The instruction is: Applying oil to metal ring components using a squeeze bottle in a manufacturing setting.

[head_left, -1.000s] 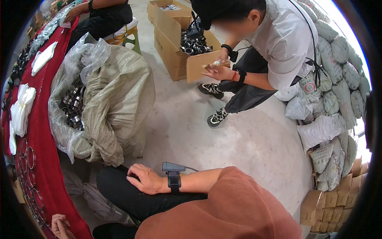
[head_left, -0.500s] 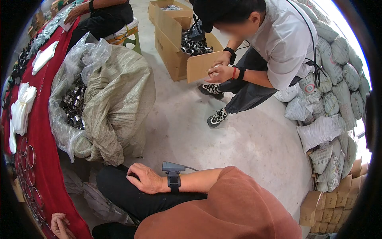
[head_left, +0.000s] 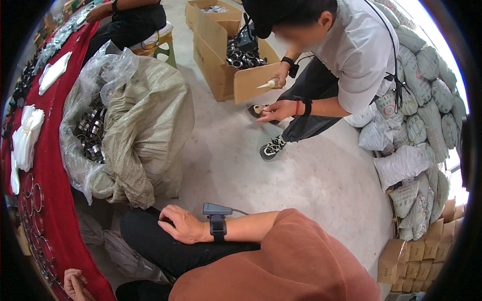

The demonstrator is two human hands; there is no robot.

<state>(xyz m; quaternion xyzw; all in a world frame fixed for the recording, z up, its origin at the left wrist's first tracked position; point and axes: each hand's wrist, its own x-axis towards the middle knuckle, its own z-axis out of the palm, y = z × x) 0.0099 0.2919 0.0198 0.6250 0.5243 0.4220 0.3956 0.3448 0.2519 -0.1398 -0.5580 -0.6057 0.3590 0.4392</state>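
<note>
My right hand (head_left: 179, 224) rests on my dark-trousered knee (head_left: 143, 228), thumb apart from the fingers and nothing in it. A black strap with a grey device (head_left: 217, 209) sits on that wrist. At the lower left, my left hand (head_left: 75, 284) lies at the edge of the red-covered table (head_left: 83, 246), fingers curled together, with no object visible in them. Nearest to it are several metal rings (head_left: 37, 220) on the cloth. Across from me a bending person (head_left: 356, 55) holds a small bottle with a pointed nozzle (head_left: 271, 84) in one hand; the other hand is turned palm up.
A woven sack (head_left: 150, 120) with a plastic liner holds shiny metal parts (head_left: 91, 128). White gloves (head_left: 29, 133) lie on the table. Behind stands a cardboard box (head_left: 213, 67) of metal parts. Stacked sacks (head_left: 427, 115) and small cartons (head_left: 422, 256) line the right. Another person sits at the far left.
The person opposite has moved their hands apart, and the small bottle now shows in one of them. The seated person's hand at the far left has shifted slightly. My hands stay still.
</note>
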